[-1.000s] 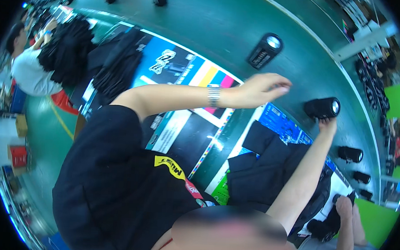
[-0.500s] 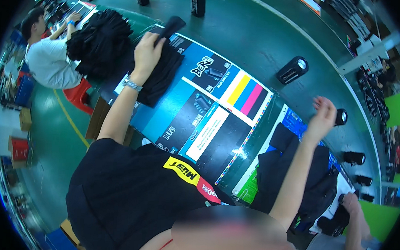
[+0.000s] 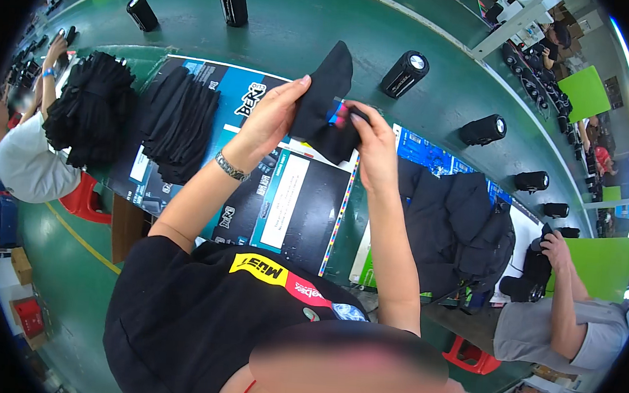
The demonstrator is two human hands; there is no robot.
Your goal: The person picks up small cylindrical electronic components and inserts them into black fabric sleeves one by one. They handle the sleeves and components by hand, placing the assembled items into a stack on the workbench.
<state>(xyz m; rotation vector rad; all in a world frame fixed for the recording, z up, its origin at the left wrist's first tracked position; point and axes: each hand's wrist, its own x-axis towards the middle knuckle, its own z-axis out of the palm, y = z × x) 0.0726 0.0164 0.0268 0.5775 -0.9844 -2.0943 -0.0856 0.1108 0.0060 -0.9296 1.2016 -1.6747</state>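
Observation:
In front of me I hold up a flat piece of black fabric point(image 3: 329, 82), perhaps a pouch or sleeve. My left hand point(image 3: 282, 108) is closed on its left edge. My right hand point(image 3: 375, 144) pinches its lower right corner, where the cloth is pulled apart from a small gap showing the coloured sheet behind. To the left of my left hand lies a row of folded black fabric pieces point(image 3: 179, 120). Beyond it sits a bunched bundle of similar black fabric point(image 3: 93, 104). Right of my right forearm, larger black fabric pieces point(image 3: 457, 220) are heaped.
Printed sheets point(image 3: 313, 211) cover the green table. Black cylindrical speakers stand along its far side, including one speaker point(image 3: 405, 74) just beyond my hands. Co-workers sit at both ends; a grey-sleeved person's hand point(image 3: 557, 251) handles a black item at right. Red stools point(image 3: 472, 355) stand below.
My left hand has lifted a black fabric piece off the row and brought it right. My right hand has come in from the right and taken its edge. The view has shifted.

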